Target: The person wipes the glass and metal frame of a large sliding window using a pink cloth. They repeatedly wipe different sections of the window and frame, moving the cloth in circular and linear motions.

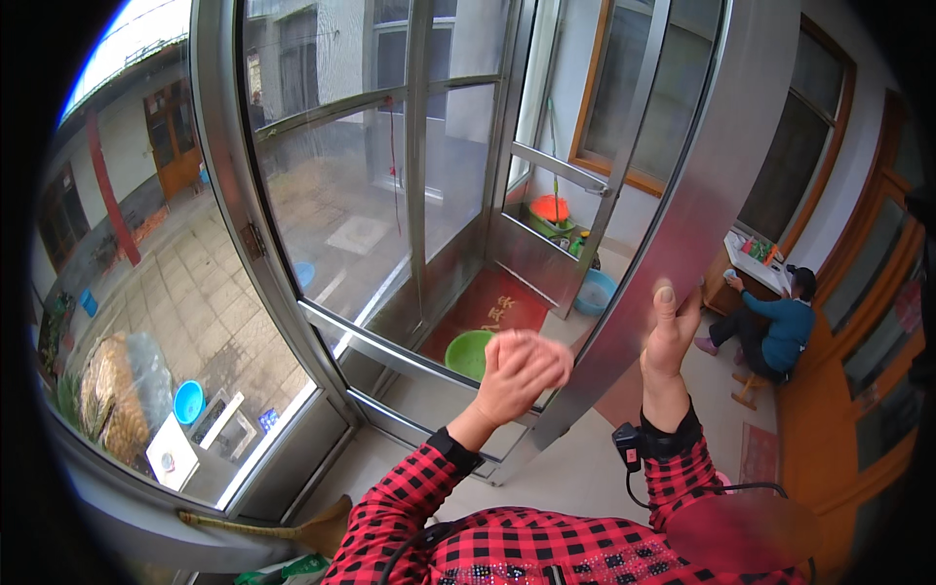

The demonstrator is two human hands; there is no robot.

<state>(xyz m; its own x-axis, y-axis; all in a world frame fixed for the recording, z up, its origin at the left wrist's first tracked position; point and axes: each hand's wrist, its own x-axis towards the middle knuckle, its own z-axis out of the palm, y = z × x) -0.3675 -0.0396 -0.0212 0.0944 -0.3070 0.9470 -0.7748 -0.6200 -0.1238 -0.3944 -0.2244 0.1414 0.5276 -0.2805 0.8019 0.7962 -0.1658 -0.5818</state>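
My left hand (523, 373) is raised in front of the lower part of a glazed metal door (439, 395), its fingers curled. It is blurred, and whether anything is inside it cannot be told. My right hand (665, 329) is at the edge of the wide metal door frame (621, 314), thumb up on the near face and fingers round the edge, partly hidden. A black device with a cable (627, 446) is at my right wrist. Through the glass, a green basin (468, 355) is visible near my left hand, by a red mat (504, 307).
At right, a person (782, 329) sits on a wooden stool (747, 391) by a white-topped table (760, 270). A light-blue basin (594, 292) stands behind the door. A broom (325, 526) lies at lower left. Outside the glass are a blue basin (189, 402) and a paved yard (212, 307).
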